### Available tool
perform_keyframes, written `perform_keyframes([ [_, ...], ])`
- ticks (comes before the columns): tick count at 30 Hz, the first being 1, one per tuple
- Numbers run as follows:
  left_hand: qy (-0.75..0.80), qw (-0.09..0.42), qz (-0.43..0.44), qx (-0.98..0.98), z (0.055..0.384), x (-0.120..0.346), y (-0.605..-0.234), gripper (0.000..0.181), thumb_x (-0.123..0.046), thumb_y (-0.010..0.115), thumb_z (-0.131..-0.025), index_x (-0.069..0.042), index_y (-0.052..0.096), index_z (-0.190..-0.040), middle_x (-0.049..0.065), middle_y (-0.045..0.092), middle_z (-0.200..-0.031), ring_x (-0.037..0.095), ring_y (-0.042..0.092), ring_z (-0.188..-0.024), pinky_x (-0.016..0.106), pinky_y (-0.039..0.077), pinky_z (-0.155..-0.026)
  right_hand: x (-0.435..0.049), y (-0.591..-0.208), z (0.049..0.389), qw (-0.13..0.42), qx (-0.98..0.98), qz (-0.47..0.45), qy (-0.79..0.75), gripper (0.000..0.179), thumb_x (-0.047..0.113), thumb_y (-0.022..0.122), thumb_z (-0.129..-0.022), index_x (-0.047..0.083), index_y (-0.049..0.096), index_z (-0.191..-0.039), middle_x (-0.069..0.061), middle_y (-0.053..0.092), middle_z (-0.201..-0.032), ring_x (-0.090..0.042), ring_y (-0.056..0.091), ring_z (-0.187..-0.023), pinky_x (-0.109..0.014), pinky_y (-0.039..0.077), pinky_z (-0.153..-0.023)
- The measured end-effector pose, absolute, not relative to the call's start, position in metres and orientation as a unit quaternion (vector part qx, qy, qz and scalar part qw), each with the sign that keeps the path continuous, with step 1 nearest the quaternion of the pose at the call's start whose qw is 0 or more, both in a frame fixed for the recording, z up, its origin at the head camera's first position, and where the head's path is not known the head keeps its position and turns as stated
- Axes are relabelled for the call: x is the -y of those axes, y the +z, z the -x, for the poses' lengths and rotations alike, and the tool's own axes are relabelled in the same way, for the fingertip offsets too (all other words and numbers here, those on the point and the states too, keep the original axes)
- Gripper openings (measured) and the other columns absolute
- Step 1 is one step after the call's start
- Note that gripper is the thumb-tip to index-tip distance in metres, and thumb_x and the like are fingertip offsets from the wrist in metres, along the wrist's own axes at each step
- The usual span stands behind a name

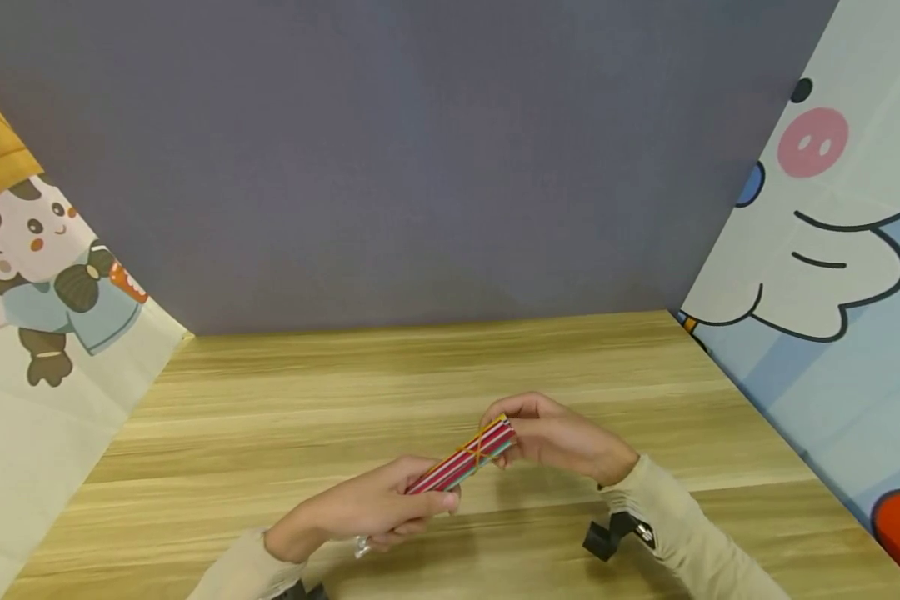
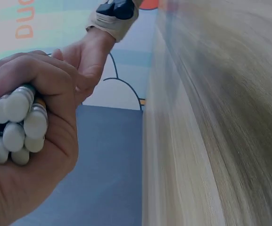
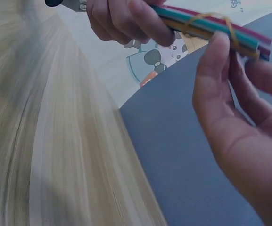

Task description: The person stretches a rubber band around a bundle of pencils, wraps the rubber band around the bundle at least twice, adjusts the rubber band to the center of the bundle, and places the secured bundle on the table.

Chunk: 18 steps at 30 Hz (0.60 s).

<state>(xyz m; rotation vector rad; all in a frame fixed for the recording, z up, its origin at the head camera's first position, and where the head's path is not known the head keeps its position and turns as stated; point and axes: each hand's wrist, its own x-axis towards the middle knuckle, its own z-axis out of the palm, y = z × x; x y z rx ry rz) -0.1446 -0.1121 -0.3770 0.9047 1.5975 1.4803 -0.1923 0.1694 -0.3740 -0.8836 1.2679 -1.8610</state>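
Note:
A bundle of pencils (image 1: 461,460) in pink, white, teal and yellow is bound by a yellow rubber band (image 1: 478,450) that crosses over itself near one end. My left hand (image 1: 378,502) grips the lower part of the bundle, its fingers curled round it. White eraser ends (image 2: 14,135) poke out of that fist in the left wrist view. At the banded end is my right hand (image 1: 562,437), fingers bent about the tips. The right wrist view has its thumb (image 3: 213,59) against the pencils beside the band; the exact contact of the other fingers is partly hidden.
Both hands are above a wood-grain table (image 1: 307,400). A grey panel (image 1: 435,167) rises along its back edge. Cartoon-printed walls flank it, the left wall (image 1: 60,442) and the right wall (image 1: 787,383). Black wrist gear (image 1: 603,540) hangs below the right sleeve.

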Motion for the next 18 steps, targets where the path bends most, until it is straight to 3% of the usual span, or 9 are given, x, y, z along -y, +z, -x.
perform_keyframes([
  [3, 0.588, 0.391, -0.353, -0.614, 0.144, 0.111, -0.376, 0.025, -0.022, 0.050, -0.106, 0.003, 0.049, -0.103, -0.005, 0.036, -0.055, 0.005, 0.029, -0.036, 0.028, 0.022, -0.026, -0.169, -0.376, 0.193, 0.366, -0.470, 0.370, -0.713, 0.033, -0.006, 0.037, -0.102, 0.003, 0.064, -0.119, -0.004, 0.068, -0.100, -0.013, 0.062, -0.086, -0.027, 0.052, -0.080],
  [8, 0.605, 0.394, -0.334, -0.606, 0.143, 0.110, -0.375, 0.026, -0.022, 0.048, -0.107, 0.005, 0.049, -0.107, -0.005, 0.034, -0.055, 0.005, 0.028, -0.036, 0.025, 0.021, -0.028, -0.166, -0.377, 0.192, 0.356, -0.474, 0.384, -0.707, 0.031, -0.002, 0.034, -0.105, 0.004, 0.062, -0.116, -0.003, 0.067, -0.101, -0.014, 0.062, -0.087, -0.030, 0.052, -0.082],
  [14, 0.620, 0.349, -0.322, -0.625, 0.145, 0.104, -0.379, 0.029, -0.023, 0.048, -0.107, 0.006, 0.048, -0.109, -0.004, 0.037, -0.057, 0.005, 0.029, -0.037, 0.024, 0.024, -0.028, -0.156, -0.370, 0.181, 0.274, -0.443, 0.263, -0.812, 0.034, 0.005, 0.032, -0.108, 0.008, 0.066, -0.106, -0.003, 0.065, -0.107, -0.017, 0.061, -0.104, -0.038, 0.049, -0.103],
  [18, 0.641, 0.320, -0.328, -0.616, 0.148, 0.100, -0.383, 0.029, -0.021, 0.047, -0.107, 0.008, 0.046, -0.107, -0.004, 0.036, -0.057, 0.004, 0.028, -0.037, 0.025, 0.024, -0.026, -0.151, -0.360, 0.174, 0.236, -0.401, 0.218, -0.858, 0.035, 0.010, 0.028, -0.109, 0.008, 0.062, -0.103, -0.005, 0.061, -0.108, -0.019, 0.056, -0.106, -0.038, 0.046, -0.104],
])
